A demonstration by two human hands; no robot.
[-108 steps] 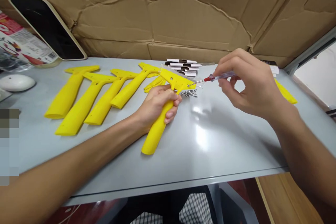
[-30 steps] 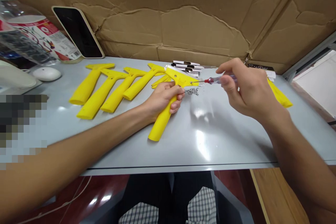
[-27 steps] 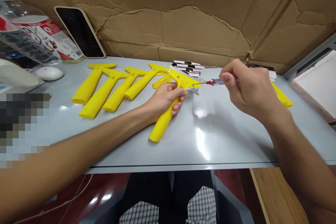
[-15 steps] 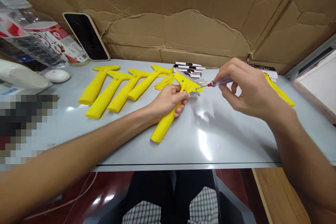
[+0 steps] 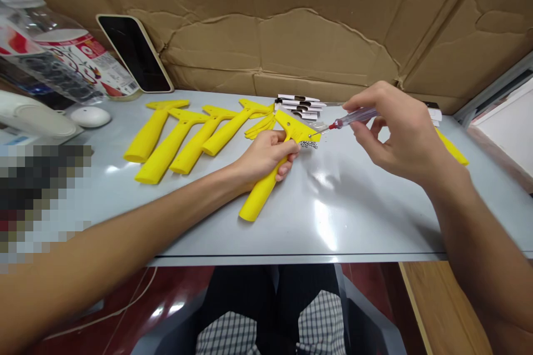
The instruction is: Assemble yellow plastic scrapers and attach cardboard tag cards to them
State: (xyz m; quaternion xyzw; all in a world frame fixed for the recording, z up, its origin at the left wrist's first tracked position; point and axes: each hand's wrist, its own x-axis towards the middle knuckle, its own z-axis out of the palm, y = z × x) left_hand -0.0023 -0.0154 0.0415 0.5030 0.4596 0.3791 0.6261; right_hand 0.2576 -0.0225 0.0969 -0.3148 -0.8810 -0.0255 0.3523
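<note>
At the far left corner of the bench point(image 5: 333, 216), a plastic-wrapped pack point(image 5: 70, 64) lies beside a white computer mouse point(image 5: 90, 116). A phone point(image 5: 135, 52) leans against the cardboard wall point(image 5: 270, 39) behind them. A pixelated patch hides part of the near-left view.

Moving right, four yellow plastic handles point(image 5: 170, 144) lie side by side, with a smaller yellow piece point(image 5: 260, 126) past them, just behind the left hand point(image 5: 266, 158). That hand is curled closed around the grip of a yellow scraper point(image 5: 260, 197), its head pointing to the far right. A stack of black-and-white cards point(image 5: 297, 104) sits at the far edge, and a small heap of metal fasteners point(image 5: 308, 144) lies just beside the scraper head.

The right hand point(image 5: 400, 127) pinches a clear-handled screwdriver point(image 5: 353, 118) between thumb and fingers, its tip at the scraper head; contact cannot be told. Against the frame half a second earlier, this hand sits higher and the screwdriver slopes more steeply. Another yellow handle point(image 5: 452, 141) lies beyond it, near the far right edge.
</note>
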